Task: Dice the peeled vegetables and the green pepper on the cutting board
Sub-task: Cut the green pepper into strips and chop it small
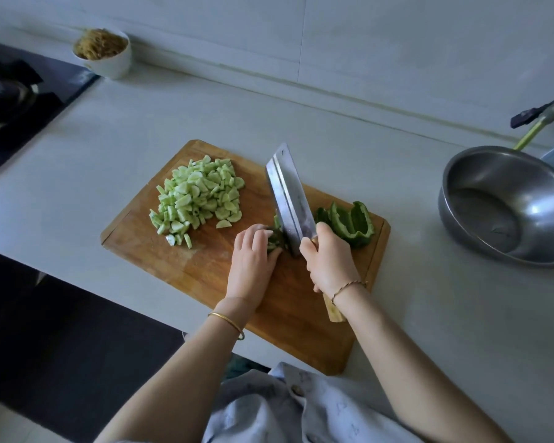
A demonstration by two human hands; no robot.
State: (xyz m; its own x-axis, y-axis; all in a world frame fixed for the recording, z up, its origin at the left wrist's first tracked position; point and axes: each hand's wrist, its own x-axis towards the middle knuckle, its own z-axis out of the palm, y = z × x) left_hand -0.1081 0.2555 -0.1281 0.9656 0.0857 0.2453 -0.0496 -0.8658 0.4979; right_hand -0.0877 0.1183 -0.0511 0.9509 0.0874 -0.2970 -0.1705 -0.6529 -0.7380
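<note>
Wooden cutting board (205,276) lies askew on the pale surface (429,314), its near long edge close to the surface's front edge. We see bare room behind it up to the wall (397,43), and a clear strip between its right end and the steel bowl (506,203).

We count one board, one cleaver (290,199), two bowls and two hands. The second bowl, a white bowl (112,65), holds something brown and stands far back beside the stove (29,100).

One diced pile (195,199) of pale green pieces sits on the board's far left part. The green pepper (352,222) lies in large pieces just inside the board's right edge; we cannot tell how many.

Our left hand (253,263) presses the pepper strips (274,243) mid-board, its fingers (263,233) curled over them. Our right hand (330,260) has its fingers wrapped fully round the cleaver's handle, and the blade stands just beside the left fingertips.
</note>
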